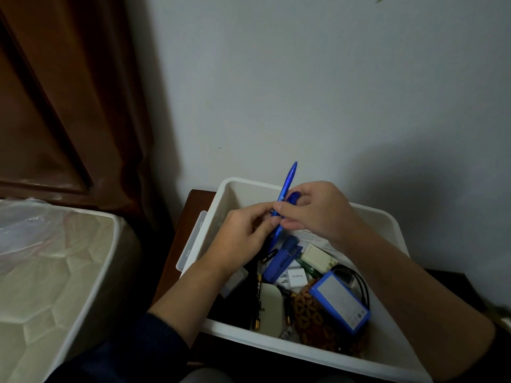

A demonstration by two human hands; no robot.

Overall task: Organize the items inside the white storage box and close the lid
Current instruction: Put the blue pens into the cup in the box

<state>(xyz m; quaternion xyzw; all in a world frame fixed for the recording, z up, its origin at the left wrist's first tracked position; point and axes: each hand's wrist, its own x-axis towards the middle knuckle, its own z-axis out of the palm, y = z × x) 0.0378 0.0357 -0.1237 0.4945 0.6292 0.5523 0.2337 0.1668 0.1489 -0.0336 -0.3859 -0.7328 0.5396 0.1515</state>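
Note:
The open white storage box [221,200] stands on a dark wooden stand against the wall. Above its far half, my left hand [243,239] and my right hand [312,211] meet on blue pens [287,186]. One pen points up past the box rim, and a second blue pen end shows under my right fingers. Both hands pinch the pens. Inside the box lie a blue stapler [282,261], a blue battery pack [338,302], a white charger [296,277], a cream plug [318,257], several batteries, a white oval device [272,302] and a patterned brown pouch [307,313].
A translucent lid [193,241] leans against the box's left side. A mattress [49,272] wrapped in plastic is at the left. A brown curtain [69,92] hangs at the upper left, and a pale wall stands behind the box.

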